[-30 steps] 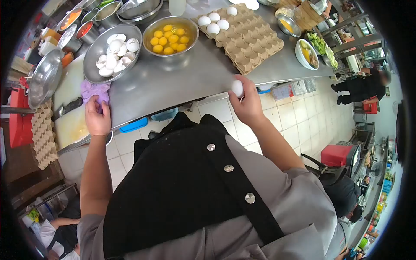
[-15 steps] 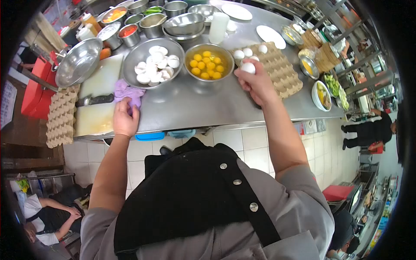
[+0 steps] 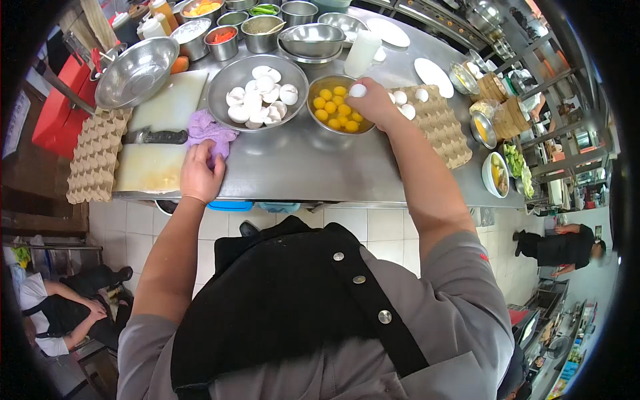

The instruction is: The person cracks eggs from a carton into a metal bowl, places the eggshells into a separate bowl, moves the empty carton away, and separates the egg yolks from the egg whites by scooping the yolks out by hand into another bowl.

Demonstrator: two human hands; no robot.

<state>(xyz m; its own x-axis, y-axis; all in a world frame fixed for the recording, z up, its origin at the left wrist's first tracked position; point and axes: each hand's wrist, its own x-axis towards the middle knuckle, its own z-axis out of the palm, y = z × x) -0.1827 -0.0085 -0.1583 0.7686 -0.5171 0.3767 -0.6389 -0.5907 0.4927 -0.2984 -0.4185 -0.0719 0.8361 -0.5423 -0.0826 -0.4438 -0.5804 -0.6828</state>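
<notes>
My right hand holds a white egg over the right rim of the steel bowl of yolks. My left hand rests at the table's front edge, its fingers on a crumpled purple cloth. Left of the yolks stands a larger steel bowl with several white eggshells. To the right of the yolks, an egg tray bears several white eggs at its back left, partly hidden by my right hand.
A knife lies on the cutting board. Another egg tray and a colander are at the left. A white bottle stands behind the yolks. People are at both sides.
My right hand has carried the egg from the table's front edge, past the tray, to the yolk bowl. The camera view has shifted. My left hand stays by the purple cloth.
</notes>
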